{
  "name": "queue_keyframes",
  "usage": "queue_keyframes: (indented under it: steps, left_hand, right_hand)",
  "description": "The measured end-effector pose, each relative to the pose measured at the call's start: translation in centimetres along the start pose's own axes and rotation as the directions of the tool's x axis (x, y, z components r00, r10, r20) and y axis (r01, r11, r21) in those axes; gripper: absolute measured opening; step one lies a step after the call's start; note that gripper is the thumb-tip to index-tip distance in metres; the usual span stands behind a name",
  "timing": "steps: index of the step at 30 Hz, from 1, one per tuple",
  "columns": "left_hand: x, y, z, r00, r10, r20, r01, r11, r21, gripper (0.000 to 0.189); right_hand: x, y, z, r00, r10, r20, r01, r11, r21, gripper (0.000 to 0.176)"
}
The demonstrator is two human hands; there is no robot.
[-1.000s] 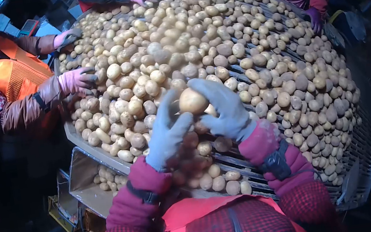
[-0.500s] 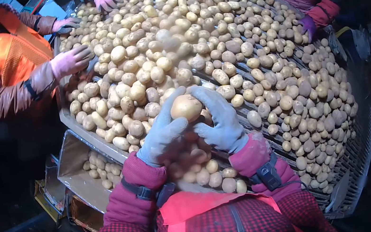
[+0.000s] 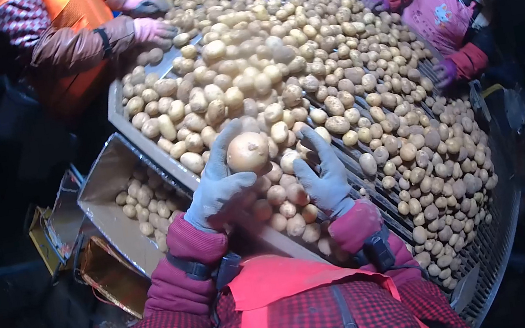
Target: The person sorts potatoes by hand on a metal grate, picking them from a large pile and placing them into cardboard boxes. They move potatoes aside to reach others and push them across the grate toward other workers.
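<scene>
Over the near rim of a slatted table [image 3: 134,130], a large potato [image 3: 248,152] sits in a person's gloved left hand [image 3: 217,186], pinched between the raised fingers and the thumb. The right hand [image 3: 329,178], also above the table's near side, is spread, its fingers parted around no potato; from here one cannot tell whether its thumb brushes the loose potatoes [image 3: 287,209] lying on the table beside it. Outside the table's near rim stands an open box [image 3: 106,208] with smaller potatoes [image 3: 143,199] inside; at the table's far side, a co-worker's pink-gloved hand [image 3: 152,29] is on the pile. A firm but gentle hold looks best here: thumb low, fingers behind, the potato's skin facing up in full view, and the free palm near enough to steady it.
</scene>
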State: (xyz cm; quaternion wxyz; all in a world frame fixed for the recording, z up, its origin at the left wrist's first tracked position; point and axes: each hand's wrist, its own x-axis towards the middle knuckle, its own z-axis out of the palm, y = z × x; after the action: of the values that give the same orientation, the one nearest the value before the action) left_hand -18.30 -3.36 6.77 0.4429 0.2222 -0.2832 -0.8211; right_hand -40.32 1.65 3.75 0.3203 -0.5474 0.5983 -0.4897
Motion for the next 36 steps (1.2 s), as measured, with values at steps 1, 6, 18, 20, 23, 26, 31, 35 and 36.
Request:
queue_keyframes:
  steps: [1,6,18,20,23,26,31,35,36]
  left_hand:
    - [-0.8,0.4,-0.5,1.000,0.007,-0.028,-0.007,1.000,-0.007,0.101]
    - [-4.4,0.1,-4.2,0.959,0.194,-0.207,-0.209,0.976,-0.052,0.081]
    - [-14.7,0.4,-11.6,0.753,0.474,-0.456,-0.465,0.874,0.141,0.069]
    - [-16.8,0.0,-13.1,0.680,0.511,-0.525,-0.498,0.848,0.181,0.062]
    - [-19.7,0.2,-12.8,0.521,0.558,-0.646,-0.441,0.824,0.356,0.052]
    - [-23.1,0.0,-14.3,0.402,0.541,-0.739,-0.440,0.822,0.362,0.050]
    - [-27.9,0.3,-18.7,0.052,0.618,-0.785,-0.236,0.771,0.591,0.050]
    - [-32.2,-1.4,-26.2,-0.020,0.576,-0.817,-0.227,0.793,0.565,0.051]
    - [-32.6,-1.1,-26.6,0.006,0.498,-0.867,-0.217,0.847,0.485,0.056]
  right_hand:
    - [-0.6,-0.2,0.3,0.997,0.072,-0.007,-0.072,0.997,-0.004,0.059]
    - [-1.7,3.7,1.5,0.998,-0.047,0.045,0.056,0.975,-0.215,0.050]
    - [-1.1,6.7,1.6,0.995,-0.018,0.097,0.028,0.994,-0.107,0.047]
    - [-1.2,5.4,1.5,0.992,0.007,0.126,0.015,0.986,-0.168,0.046]
    - [-1.3,4.3,1.6,0.990,0.024,0.141,0.007,0.975,-0.220,0.045]
    - [-1.7,3.5,2.7,0.996,0.024,0.087,-0.003,0.971,-0.238,0.043]
    - [-1.5,4.1,2.6,0.993,0.020,0.119,0.001,0.985,-0.171,0.044]
    - [-1.4,4.4,2.2,0.992,0.003,0.123,0.030,0.963,-0.269,0.045]
    - [-1.6,4.6,2.5,0.996,0.058,0.062,-0.046,0.982,-0.183,0.043]
